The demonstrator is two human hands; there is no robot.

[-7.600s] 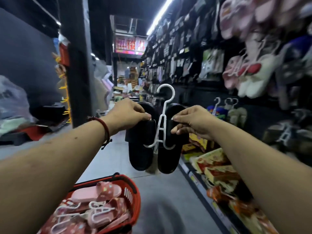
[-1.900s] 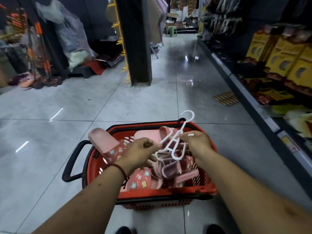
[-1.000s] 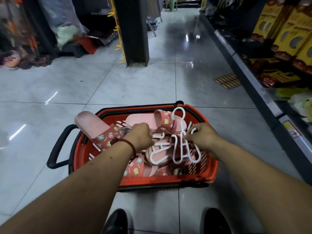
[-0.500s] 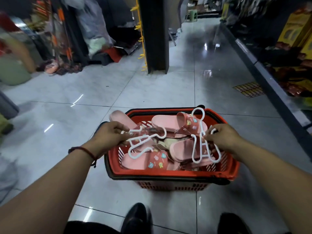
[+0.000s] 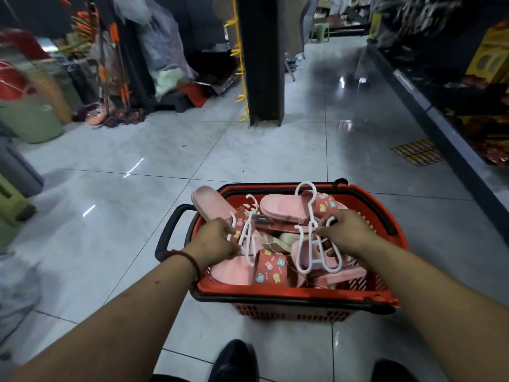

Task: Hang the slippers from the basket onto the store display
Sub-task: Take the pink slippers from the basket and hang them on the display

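Far left, blurred green bins (image 5: 30, 119) stood on the grey tiled floor (image 5: 137, 216). Further right and far off, a black pillar (image 5: 261, 59) carried yellow hooks (image 5: 239, 78) down its left side.

Then the action. The red basket (image 5: 297, 292) sat on the floor in the near middle, its black handle (image 5: 168, 232) sticking out to the left. The left hand (image 5: 214, 241), a red cord bracelet (image 5: 187, 256) on its wrist, was down in the basket's left side, with its fingers curled tight round the lower part of a white hanger (image 5: 249, 238). That hanger lay against a pink slipper (image 5: 209, 201) that poked out over the basket's far left rim.

More pink slippers filled the basket: one (image 5: 286, 206) lay across the far side, and another (image 5: 248, 268) with cartoon patches on its strap lay at the near side.

On the right, the right hand (image 5: 347, 232) had its fingers clamped on a second white hanger (image 5: 311, 244), pinching it near the top, with the hook standing up over the far slipper. That hanger's lower loops hung over a pale pink slipper (image 5: 319, 255).

At the bottom edge, the toes of two black shoes (image 5: 234, 359) showed — right by the basket's near wall. Along the far right ran a dark store shelf (image 5: 440, 128) with yellow boxes (image 5: 493, 59), well apart from the slippers.
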